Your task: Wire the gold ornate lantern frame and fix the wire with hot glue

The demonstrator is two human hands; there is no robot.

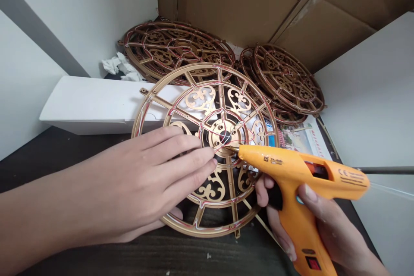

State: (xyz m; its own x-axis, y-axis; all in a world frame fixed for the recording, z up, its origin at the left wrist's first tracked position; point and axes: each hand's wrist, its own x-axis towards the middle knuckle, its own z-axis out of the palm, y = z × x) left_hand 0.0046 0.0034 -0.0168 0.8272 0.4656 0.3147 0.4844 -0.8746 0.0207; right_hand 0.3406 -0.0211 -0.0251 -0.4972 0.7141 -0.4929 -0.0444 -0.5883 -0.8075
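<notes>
Head view, only view supplied. The left hand (145, 177) lies across the lower left of a round frame (230, 183), fingers straight and close together, their tips near the hub (223, 128). A thumb shows at the lower-left rim, so the frame sits between thumb and fingers; how firmly cannot be told. The right hand (336, 224) is clamped around the handle of an orange glue gun (281, 159), with fingers at the black trigger (274, 196). The two hands are apart from each other.

The round frame is in the centre, tilted, above a dark table (129, 258) and in front of a white box (84, 99); whether it touches the box cannot be told. Red and white wires (202, 203) run along its rings and spokes. The nozzle (232, 148) points at the lower part of the hub, near the left fingertips; contact cannot be confirmed. A clear glue stick (391, 190) projects from the gun's rear.

Behind are a left stack (186, 51) and a right stack (286, 73) of similar frames, before brown cardboard (226, 0). Crumpled tissue (121, 67) lies beside the left stack. A printed sheet (310, 138) lies below the right stack.
</notes>
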